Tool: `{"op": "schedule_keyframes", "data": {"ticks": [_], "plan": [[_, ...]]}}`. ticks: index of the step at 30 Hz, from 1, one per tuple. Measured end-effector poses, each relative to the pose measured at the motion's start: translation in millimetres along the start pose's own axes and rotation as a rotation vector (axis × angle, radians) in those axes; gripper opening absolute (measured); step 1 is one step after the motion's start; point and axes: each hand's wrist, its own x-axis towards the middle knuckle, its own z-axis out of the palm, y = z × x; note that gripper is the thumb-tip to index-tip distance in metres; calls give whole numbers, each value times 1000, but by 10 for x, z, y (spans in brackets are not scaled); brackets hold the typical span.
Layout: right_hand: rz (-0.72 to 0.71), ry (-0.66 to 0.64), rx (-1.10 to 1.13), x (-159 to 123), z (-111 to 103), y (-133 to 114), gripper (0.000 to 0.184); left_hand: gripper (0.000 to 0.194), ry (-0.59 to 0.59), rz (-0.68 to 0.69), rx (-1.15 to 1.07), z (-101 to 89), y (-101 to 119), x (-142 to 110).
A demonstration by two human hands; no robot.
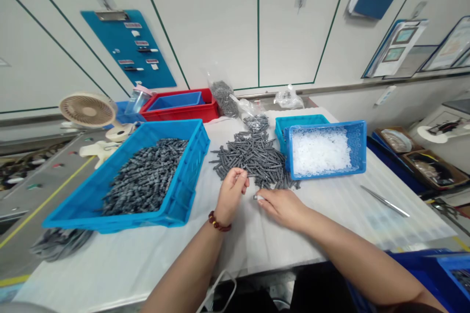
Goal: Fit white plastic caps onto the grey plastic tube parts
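Note:
My left hand (234, 190), with a beaded bracelet at the wrist, is closed in a pinch at the near edge of a pile of dark grey ridged plastic pieces (253, 156). What its fingertips hold, if anything, is too small to make out. Just to the right, my right hand (282, 208) is closed, thumb and fingers pressed on a small white piece with a dark end (259, 197). Beyond it, a tilted blue bin (363, 149) full of tiny white translucent rings (319, 151) leans on a teal bin (303, 120).
On the left, a large blue crate (179, 200) holds many grey pieces. Metal tweezers (385, 201) lie on the right of the white-covered table (279, 249). Plastic bags of parts (223, 98), a red bin (179, 112) and a small fan (88, 110) stand at the back.

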Motion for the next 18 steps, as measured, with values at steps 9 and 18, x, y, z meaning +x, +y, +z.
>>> {"op": "schedule_keyframes", "data": {"ticks": [9,18], "plan": [[-3,97,277,23,-67,239,20,31,-242,-80,49,-168,117,10],[60,110,233,25,-64,305,20,24,-315,78,264,-205,68,10]]}}
